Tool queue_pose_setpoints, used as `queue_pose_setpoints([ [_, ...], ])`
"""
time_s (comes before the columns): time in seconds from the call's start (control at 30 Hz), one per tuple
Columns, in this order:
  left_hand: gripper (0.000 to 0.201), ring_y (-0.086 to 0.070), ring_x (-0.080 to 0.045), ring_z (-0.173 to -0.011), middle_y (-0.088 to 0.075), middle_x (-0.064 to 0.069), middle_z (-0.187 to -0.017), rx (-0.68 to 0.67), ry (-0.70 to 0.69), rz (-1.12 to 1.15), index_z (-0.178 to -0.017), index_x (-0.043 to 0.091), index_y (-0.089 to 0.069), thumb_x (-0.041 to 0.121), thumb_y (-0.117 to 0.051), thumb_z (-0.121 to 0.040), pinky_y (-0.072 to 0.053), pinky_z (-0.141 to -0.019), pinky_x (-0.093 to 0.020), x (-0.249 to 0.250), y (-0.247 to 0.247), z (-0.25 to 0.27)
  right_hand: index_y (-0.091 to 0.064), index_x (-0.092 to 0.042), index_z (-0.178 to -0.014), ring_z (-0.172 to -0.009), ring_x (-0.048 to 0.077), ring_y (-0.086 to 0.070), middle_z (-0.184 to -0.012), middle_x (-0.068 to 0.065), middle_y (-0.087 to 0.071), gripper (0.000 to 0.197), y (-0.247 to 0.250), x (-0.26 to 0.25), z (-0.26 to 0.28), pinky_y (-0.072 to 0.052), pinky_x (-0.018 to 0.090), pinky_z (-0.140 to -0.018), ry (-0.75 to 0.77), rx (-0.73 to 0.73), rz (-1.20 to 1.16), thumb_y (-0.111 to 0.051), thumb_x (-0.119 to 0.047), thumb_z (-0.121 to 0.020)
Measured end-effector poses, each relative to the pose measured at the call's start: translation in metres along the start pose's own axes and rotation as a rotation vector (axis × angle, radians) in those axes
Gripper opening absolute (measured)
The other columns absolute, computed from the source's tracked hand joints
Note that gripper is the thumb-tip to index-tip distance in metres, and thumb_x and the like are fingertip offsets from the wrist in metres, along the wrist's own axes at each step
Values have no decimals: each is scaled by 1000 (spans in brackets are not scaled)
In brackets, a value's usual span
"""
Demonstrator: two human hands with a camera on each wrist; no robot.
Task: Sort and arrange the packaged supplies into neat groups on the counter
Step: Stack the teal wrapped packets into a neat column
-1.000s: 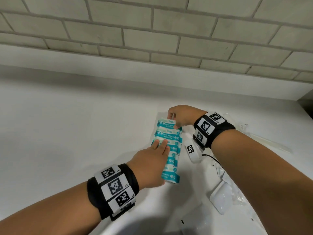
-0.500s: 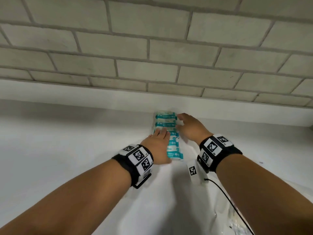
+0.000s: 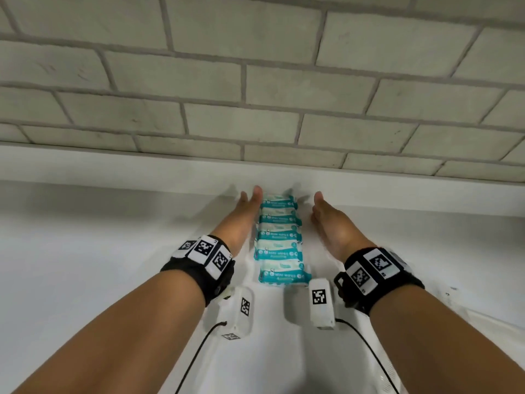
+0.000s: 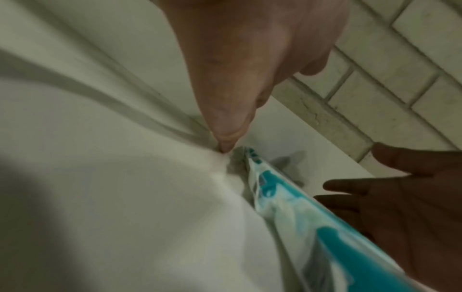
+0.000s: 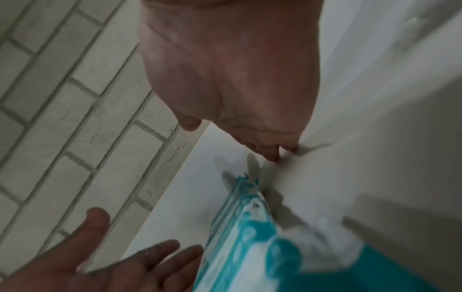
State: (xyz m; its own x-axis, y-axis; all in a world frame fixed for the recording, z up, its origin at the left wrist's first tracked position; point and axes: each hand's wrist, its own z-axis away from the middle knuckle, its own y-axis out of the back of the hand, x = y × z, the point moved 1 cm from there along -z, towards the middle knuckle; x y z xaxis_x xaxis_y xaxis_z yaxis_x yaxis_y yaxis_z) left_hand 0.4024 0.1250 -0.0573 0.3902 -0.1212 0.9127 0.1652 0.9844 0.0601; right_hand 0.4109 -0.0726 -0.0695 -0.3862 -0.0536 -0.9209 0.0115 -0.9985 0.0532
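A row of several teal-and-white mini wipes packs (image 3: 279, 240) lies lengthwise on the white counter (image 3: 99, 251), its far end at the back ledge. My left hand (image 3: 245, 211) lies flat along the row's left side with straight fingers, close against the packs. My right hand (image 3: 326, 216) is stretched flat on the row's right side, a small gap away from it. Neither hand holds anything. The left wrist view has the packs (image 4: 300, 213) seen edge-on with my right hand (image 4: 400, 197) beyond. From the right wrist the packs (image 5: 250, 233) and my left hand (image 5: 112, 262) show.
A grey brick wall (image 3: 255, 81) rises behind a white ledge (image 3: 142, 163) at the back of the counter. Cables (image 3: 199, 354) run from the wrist cameras toward me. A bit of clear packaging (image 3: 449, 291) lies at the right edge.
The row of wipes has been slid back to the ledge. Both hands came off the top of the packs and now lie stretched along its two sides.
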Motion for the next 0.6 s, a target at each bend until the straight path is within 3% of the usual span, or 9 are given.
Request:
queue_pose_setpoints([
  [0.03,116,-14,-18,-148,-6,6,-162,-9,16,90,-152,37,4,94,-33,-58,-11,-119,-39,-2,-1,-6,-37,-26,-146,-144,17,-28,-157,-1,-29,84,-5,3,-3,-13,42,-121,-8,-24,-12,-42,-78,-81],
  [0.1,122,-31,-21,-143,-17,5,-160,-55,39,189,-153,37,0,95,-41,-54,-20,-114,-34,-9,-4,-15,-53,-32,-134,-136,18,-43,-146,0,-49,85,-13,8,-9,-22,45,-118,-28,-94,-39,-43,-87,-71],
  [0.17,128,-54,-23,-127,-37,-3,-154,-97,49,251,-153,34,-6,96,-49,-50,-38,-108,-43,-21,-7,-29,-58,-23,-128,-123,21,-58,-130,5,-63,73,-24,5,-4,-35,43,-110,-20,-158,-44,-36,-77,-84],
  [0.23,126,-62,-24,-117,-48,-7,-145,-113,16,236,-153,30,-10,95,-49,-53,-49,-98,-46,-29,-7,-37,-56,-17,-129,-117,22,-62,-126,9,-65,70,-29,0,-2,-40,39,-105,3,-158,-45,-29,-69,-91],
  [0.43,120,-63,-24,-116,-57,-6,-138,-158,-1,282,-152,35,-13,94,-48,-55,-44,-105,-47,-24,-5,-35,-56,-19,-129,-117,22,-62,-127,9,-64,79,-32,-4,-13,-33,43,-113,-22,-147,-60,-32,-76,-81],
  [0.53,122,-62,-23,-118,-53,-7,-141,-172,-10,295,-152,35,-12,94,-50,-52,-43,-105,-47,-22,-5,-34,-60,-17,-125,-115,23,-63,-124,9,-66,78,-33,1,-20,-38,43,-110,-12,-177,-20,-33,-76,-81],
  [0.6,123,-57,-23,-124,-46,-5,-147,-148,0,299,-153,33,-10,95,-46,-54,-38,-109,-42,-10,-4,-16,-55,-21,-131,-125,20,-56,-135,7,-59,87,-28,-3,-13,-31,42,-114,-32,-163,21,-37,-84,-74],
])
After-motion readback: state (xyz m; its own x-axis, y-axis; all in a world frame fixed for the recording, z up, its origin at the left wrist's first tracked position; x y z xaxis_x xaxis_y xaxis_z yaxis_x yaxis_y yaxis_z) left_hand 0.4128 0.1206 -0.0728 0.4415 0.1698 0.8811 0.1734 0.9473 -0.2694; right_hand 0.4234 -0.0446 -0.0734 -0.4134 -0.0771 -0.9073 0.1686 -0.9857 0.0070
